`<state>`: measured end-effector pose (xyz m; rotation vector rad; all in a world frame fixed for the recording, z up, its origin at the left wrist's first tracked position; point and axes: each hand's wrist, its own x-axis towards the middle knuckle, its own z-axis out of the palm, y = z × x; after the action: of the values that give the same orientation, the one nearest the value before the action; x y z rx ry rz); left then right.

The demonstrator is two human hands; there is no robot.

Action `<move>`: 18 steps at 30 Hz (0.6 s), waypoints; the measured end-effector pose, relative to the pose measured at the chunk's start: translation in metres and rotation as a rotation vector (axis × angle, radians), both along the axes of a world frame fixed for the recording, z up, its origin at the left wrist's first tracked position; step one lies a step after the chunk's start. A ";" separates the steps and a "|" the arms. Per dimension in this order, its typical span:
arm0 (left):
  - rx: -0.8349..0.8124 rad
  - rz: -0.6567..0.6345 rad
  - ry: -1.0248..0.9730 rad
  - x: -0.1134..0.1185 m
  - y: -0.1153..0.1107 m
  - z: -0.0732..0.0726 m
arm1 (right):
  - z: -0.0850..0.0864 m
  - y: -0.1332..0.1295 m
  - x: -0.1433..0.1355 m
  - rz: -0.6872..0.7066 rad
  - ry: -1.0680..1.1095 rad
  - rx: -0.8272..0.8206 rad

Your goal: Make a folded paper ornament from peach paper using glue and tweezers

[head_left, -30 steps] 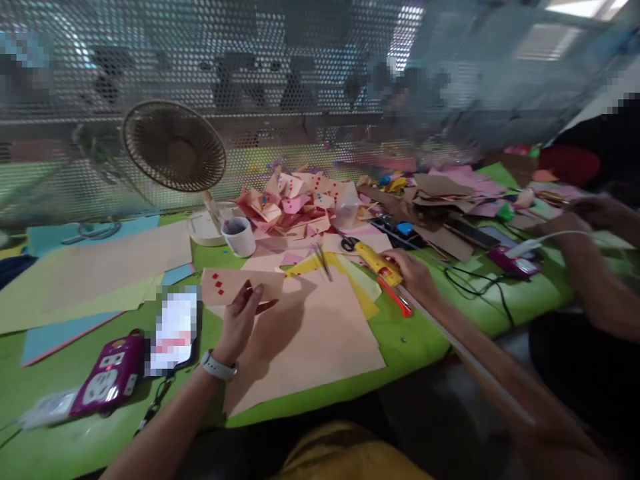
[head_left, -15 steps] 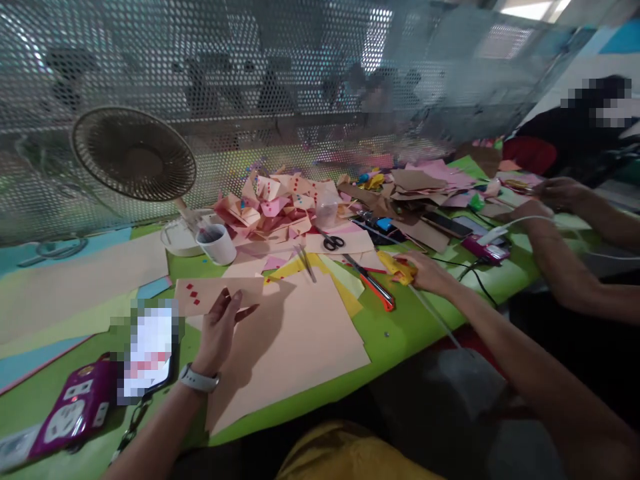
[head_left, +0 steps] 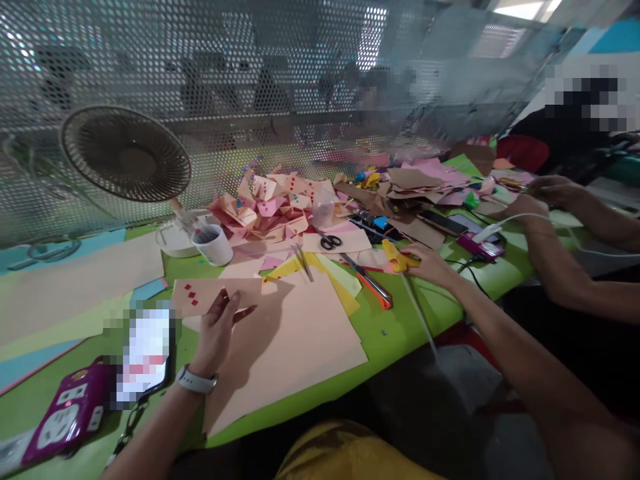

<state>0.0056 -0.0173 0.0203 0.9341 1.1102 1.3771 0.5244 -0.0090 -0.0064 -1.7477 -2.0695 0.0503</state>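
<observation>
My left hand (head_left: pixel 223 327), with a pale watch band at the wrist, holds a peach paper strip (head_left: pixel 200 293) bearing red diamond shapes, above a large peach sheet (head_left: pixel 300 333). My right hand (head_left: pixel 427 265) grips a yellow glue gun (head_left: pixel 396 257) at the table's right part. From the gun a pale cord hangs over the table edge. Between the hands lie tweezers (head_left: pixel 303 261), black-handled scissors (head_left: pixel 330 241) on a paper piece, and an orange cutter knife (head_left: pixel 373 287).
A fan (head_left: pixel 127 157) and a white cup (head_left: pixel 215 245) stand at the back left. Folded papers (head_left: pixel 275 207) are heaped behind. A phone (head_left: pixel 145 360) and purple power strip (head_left: pixel 70 407) lie left. Another person's hands (head_left: pixel 550 193) are at the right.
The glue gun in my right hand has tilted up and shifted slightly left. My left hand with the strip is nearly still. The whole view has shifted slightly.
</observation>
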 end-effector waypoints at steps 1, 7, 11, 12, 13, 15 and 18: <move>0.001 0.004 -0.001 0.000 0.000 0.000 | 0.001 0.005 -0.001 0.007 -0.002 -0.009; 0.005 0.008 -0.003 -0.005 0.000 -0.001 | 0.009 0.028 -0.003 0.089 0.002 -0.081; 0.018 0.013 -0.015 -0.006 0.001 -0.001 | 0.025 0.031 -0.006 0.117 -0.002 -0.113; 0.017 0.013 -0.020 -0.005 0.001 0.000 | 0.031 0.030 -0.013 0.109 -0.002 -0.091; 0.015 0.010 -0.023 -0.005 0.001 0.000 | 0.037 0.029 -0.024 0.092 0.006 -0.058; 0.007 0.004 -0.022 -0.004 0.001 0.000 | 0.048 0.025 -0.062 0.030 0.054 0.036; 0.007 -0.007 -0.017 -0.004 0.001 -0.002 | 0.056 0.024 -0.143 -0.026 0.122 -0.041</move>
<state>0.0012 -0.0162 0.0183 0.9288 1.0887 1.3818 0.3815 0.0146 0.0495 -1.7492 -1.9712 0.1882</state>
